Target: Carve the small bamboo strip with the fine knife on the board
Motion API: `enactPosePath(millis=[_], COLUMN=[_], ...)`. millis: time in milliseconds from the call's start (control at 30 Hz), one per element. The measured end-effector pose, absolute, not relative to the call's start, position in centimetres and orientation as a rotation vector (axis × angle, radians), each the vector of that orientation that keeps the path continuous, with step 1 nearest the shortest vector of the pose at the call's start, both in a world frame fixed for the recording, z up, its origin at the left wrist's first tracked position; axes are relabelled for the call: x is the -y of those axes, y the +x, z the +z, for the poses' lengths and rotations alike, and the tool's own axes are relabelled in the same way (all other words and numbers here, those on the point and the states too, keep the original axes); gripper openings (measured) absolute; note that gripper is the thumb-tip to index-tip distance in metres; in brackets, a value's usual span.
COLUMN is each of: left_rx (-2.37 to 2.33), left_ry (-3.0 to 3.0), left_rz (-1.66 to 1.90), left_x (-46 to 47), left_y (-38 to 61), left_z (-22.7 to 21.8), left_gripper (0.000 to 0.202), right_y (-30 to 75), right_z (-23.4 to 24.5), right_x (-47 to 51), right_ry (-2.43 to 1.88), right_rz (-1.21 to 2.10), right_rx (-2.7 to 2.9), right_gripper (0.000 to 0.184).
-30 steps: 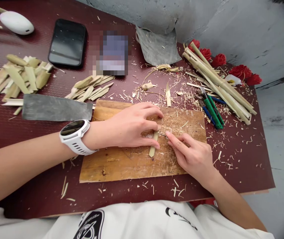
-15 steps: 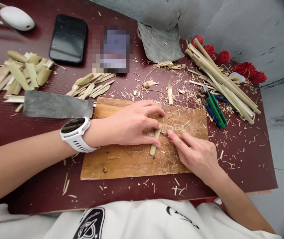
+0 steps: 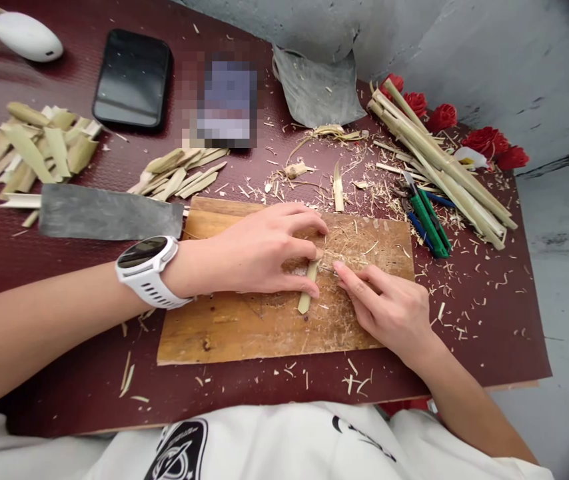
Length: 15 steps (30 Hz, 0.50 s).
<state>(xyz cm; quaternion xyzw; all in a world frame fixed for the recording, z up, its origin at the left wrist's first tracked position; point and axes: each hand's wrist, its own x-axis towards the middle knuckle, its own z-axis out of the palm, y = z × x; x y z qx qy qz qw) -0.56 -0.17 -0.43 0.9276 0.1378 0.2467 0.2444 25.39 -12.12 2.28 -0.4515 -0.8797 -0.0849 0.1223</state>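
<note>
My left hand (image 3: 269,250), with a white watch (image 3: 148,267) on its wrist, presses a short pale-green stalk strip (image 3: 306,299) onto the wooden board (image 3: 244,327). Thumb and forefinger hold the strip, whose pointed end faces my body. Just right of it, my right hand (image 3: 389,307) is closed in a pinch, its fingertips close to the strip's upper part. Something thin seems to lie at those fingertips, too small to make out. Fine shavings (image 3: 344,257) litter the board around both hands.
Cut stalk pieces (image 3: 39,147) and a smaller pile (image 3: 179,173) lie at left, by a grey flat strip (image 3: 109,212). Behind are a black device (image 3: 132,80) and a bent grey sheet (image 3: 319,87). Long stalks (image 3: 444,167), a green cutter (image 3: 429,220) and red flowers (image 3: 484,141) lie right.
The whole view has shifted slightly, so things appear a little further left. Both hands keep almost the same pose around the stalk strip.
</note>
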Motion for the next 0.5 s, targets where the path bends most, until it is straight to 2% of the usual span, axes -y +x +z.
enactPosePath(millis=[500], left_rx=[-0.366], left_ry=[2.505], left_rz=[0.671], left_x=[0.1], left_y=[-0.48], left_z=[-0.32], left_gripper=[0.039], right_y=[25.6], right_z=[2.15], right_x=[12.0], right_ry=[-1.334], right_rz=[-0.167], right_rx=[2.568], right_gripper=[0.045])
